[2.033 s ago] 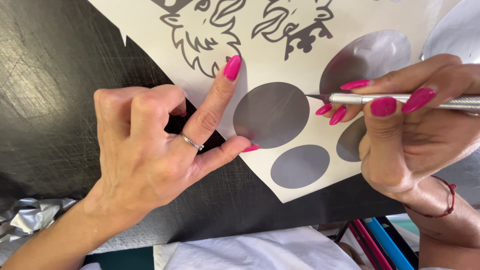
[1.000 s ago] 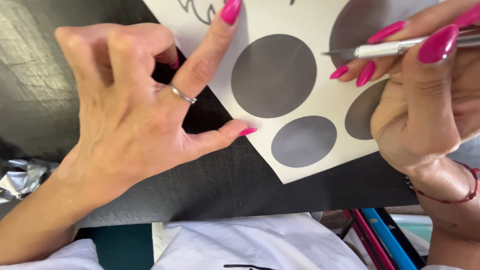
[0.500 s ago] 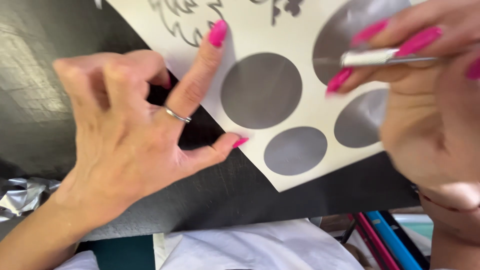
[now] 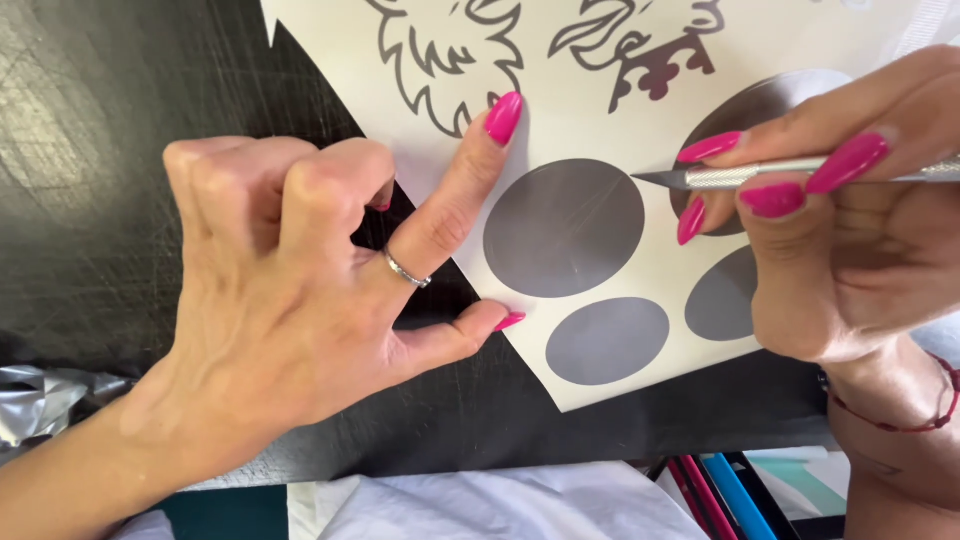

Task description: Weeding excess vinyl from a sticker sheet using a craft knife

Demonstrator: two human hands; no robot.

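A white backing sheet (image 4: 590, 110) lies on a black cutting mat (image 4: 110, 190). It carries grey vinyl circles and ornate grey figures near its top edge. My left hand (image 4: 310, 290) presses the sheet's left edge with its forefinger and thumb, beside the large grey circle (image 4: 563, 228); the other fingers are curled. In my right hand (image 4: 850, 230) is a silver craft knife (image 4: 760, 176), gripped like a pen. Its blade tip points left and sits at the right edge of the large circle. A smaller grey oval (image 4: 607, 341) lies below that circle.
White cloth (image 4: 500, 505) lies along the near edge. Crinkled silver foil (image 4: 40, 405) sits at the lower left. Pink and blue pens (image 4: 725, 495) lie at the lower right under my right wrist, which wears a red string bracelet.
The view has shifted, and my right hand has steadied from a blur. The knife tip now rests by the large circle's right edge. My left hand keeps its hold on the sheet.
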